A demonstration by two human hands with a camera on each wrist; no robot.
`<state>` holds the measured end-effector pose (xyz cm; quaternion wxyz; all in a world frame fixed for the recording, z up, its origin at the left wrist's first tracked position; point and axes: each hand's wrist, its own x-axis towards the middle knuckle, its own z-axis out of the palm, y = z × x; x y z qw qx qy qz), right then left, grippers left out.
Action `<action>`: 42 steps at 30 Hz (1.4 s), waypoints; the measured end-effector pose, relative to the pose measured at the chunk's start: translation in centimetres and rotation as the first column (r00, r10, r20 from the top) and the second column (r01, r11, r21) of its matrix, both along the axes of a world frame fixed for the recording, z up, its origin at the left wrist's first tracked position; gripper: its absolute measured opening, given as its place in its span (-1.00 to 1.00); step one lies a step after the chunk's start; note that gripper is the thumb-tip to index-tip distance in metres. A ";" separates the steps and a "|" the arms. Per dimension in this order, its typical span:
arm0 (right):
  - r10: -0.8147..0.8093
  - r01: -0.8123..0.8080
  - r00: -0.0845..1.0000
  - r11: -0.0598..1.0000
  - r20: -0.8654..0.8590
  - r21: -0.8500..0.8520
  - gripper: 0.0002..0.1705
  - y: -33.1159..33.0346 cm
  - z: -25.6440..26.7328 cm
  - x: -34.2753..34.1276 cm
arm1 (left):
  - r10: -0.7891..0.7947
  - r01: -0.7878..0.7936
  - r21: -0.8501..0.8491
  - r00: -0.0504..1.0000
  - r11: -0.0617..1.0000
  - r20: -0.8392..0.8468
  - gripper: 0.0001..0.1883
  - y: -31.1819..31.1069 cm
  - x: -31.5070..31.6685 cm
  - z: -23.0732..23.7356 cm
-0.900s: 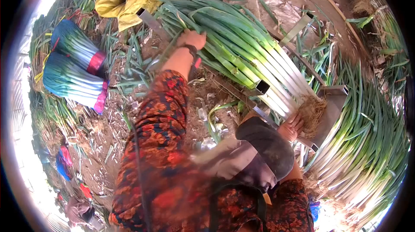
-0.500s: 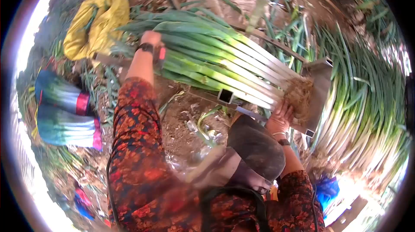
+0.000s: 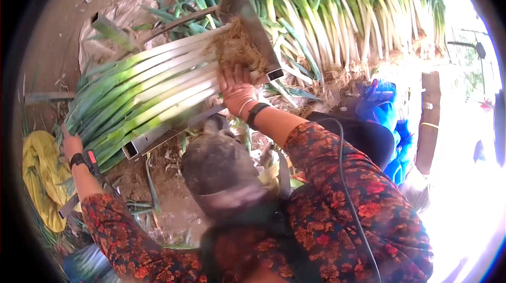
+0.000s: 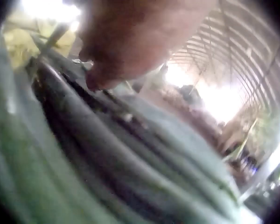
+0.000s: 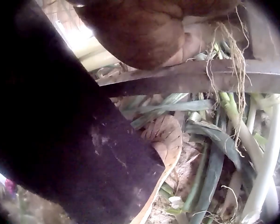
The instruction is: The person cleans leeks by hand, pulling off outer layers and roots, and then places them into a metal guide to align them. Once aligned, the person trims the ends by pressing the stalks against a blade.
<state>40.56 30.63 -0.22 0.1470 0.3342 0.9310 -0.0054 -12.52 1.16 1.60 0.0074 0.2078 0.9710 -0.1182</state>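
Observation:
A bundle of long green onions [image 3: 153, 80] lies in a metal frame [image 3: 253, 19], its brown roots [image 3: 240, 48] against the end plate. My right hand [image 3: 237, 90] lies on the white stalks beside the roots, fingers extended. Over at the leafy end, my left hand [image 3: 72, 146] is at the edge of the green leaves [image 3: 97, 109], one finger pointing along them. The left wrist view has that hand [image 4: 130, 42] close over the broad leaves [image 4: 112, 158]. In the right wrist view, the underside of the right hand [image 5: 140, 35] shows above a metal bar [image 5: 200, 79].
More loose green onions [image 3: 342, 14] lie in a long row beyond the end plate. A yellow sack [image 3: 45, 177] is by my left hand. Blue plastic [image 3: 382, 119] sits at the right. My dark-clad knee [image 3: 216, 167] is close to the frame, and leaf scraps litter the soil.
The head view has swung round to the right. My left hand has moved along the leaves toward their tips. The right hand stays by the roots.

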 end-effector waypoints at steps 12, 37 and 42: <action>-0.027 0.035 0.992 0.997 -0.123 0.069 -0.20 -0.4 0.6 -0.1 | -0.775 0.195 0.977 0.629 0.080 -0.062 -0.62 16.8 28.8 26.7; -0.898 0.954 0.288 0.299 -0.333 0.019 -0.41 27.6 -8.9 32.5 | -0.701 -0.486 0.640 0.076 0.595 0.709 -0.91 32.9 55.4 20.5; -0.933 0.970 0.241 0.243 -0.268 0.027 -0.05 26.7 -9.0 30.1 | -0.722 -0.143 0.768 0.268 0.624 0.637 -0.89 33.9 55.4 20.5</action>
